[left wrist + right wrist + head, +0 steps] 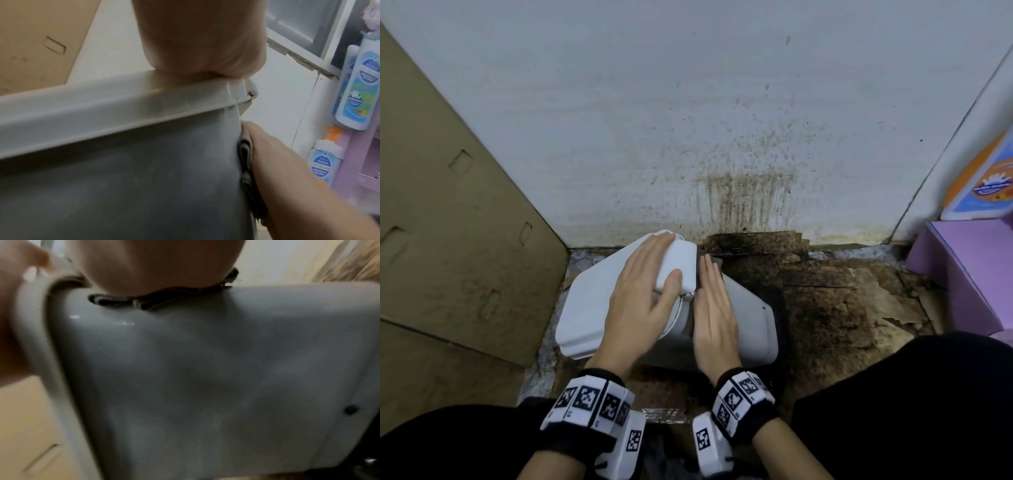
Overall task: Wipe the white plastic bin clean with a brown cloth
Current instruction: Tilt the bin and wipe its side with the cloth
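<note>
The white plastic bin (751,318) lies tipped on its side on the floor against the wall. My left hand (650,284) grips its white swing lid (681,267) at the top end, fingers over it and thumb underneath. My right hand (714,308) lies flat on the bin's grey-looking side wall (123,186), straight fingers pressing the folded brown cloth (245,155) against it. In the right wrist view the cloth (156,300) peeks out as dark folded edges under the palm (156,264). Most of the cloth is hidden beneath that hand.
A large cardboard box (448,240) stands at the left. The white wall (743,198) behind is splattered with brown stains. Stained, torn cardboard (825,301) covers the floor to the right. A purple shelf unit (962,274) with blue-labelled bottles (357,91) stands at the far right.
</note>
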The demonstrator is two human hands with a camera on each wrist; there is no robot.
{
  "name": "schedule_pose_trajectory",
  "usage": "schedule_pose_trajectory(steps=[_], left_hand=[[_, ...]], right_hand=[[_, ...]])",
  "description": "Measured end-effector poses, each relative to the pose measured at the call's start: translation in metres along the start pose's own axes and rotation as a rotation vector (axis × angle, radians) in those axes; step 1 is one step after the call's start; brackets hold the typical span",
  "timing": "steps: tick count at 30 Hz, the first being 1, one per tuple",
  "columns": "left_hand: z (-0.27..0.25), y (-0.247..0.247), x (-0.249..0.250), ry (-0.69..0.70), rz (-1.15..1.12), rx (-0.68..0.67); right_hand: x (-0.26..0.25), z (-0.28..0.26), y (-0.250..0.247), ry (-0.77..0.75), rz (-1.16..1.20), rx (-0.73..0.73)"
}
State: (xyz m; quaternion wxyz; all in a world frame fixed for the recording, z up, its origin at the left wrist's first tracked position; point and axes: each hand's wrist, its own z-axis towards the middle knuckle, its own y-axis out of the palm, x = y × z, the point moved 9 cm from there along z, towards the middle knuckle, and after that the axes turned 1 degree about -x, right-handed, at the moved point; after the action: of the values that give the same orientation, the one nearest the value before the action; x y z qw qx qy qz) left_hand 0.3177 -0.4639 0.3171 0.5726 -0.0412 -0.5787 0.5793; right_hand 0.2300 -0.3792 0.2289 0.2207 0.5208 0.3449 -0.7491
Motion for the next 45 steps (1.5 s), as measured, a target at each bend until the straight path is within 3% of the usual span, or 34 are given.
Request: schedule_pose_trajectory(steps=[4,11,18,22,28,34,37,41,45], left_hand=[[-0.001,-0.003,-0.003,0.0,-0.027,-0.003],[-0.004,-0.016,-0.014,-0.024,-0.084,0.015],[-0.002,-0.011,-0.008,-0.002,-0.041,0.044],[0.0,-0.007,-0.005,0.01,-0.002,0.048],[0.001,-0.007,-0.006,0.026,0.009,0.063],[-0.001,-0.006,-0.003,0.029,-0.007,0.018],[0.0,-0.007,-0.004,0.026,-0.01,0.018],[-0.002,-0.013,-0.009,0.015,-0.023,0.032],[-0.001,-0.012,-0.008,0.021,-0.018,0.041]], right_hand=[[0.032,-0.003,-0.012,-0.024,-0.065,-0.022],[0.146,-0.018,-0.043,0.354,-0.127,0.023],[0.156,-0.014,-0.046,0.477,-0.135,0.02],[0.122,-0.005,-0.031,0.399,-0.13,0.064],[0.016,-0.002,0.003,0.085,-0.02,0.098],[0.029,-0.005,-0.009,-0.025,-0.095,0.07],[0.077,-0.009,-0.026,0.077,-0.111,0.067],[0.154,-0.021,-0.049,0.392,-0.094,0.067],[0.178,-0.022,-0.054,0.527,-0.074,0.054]])
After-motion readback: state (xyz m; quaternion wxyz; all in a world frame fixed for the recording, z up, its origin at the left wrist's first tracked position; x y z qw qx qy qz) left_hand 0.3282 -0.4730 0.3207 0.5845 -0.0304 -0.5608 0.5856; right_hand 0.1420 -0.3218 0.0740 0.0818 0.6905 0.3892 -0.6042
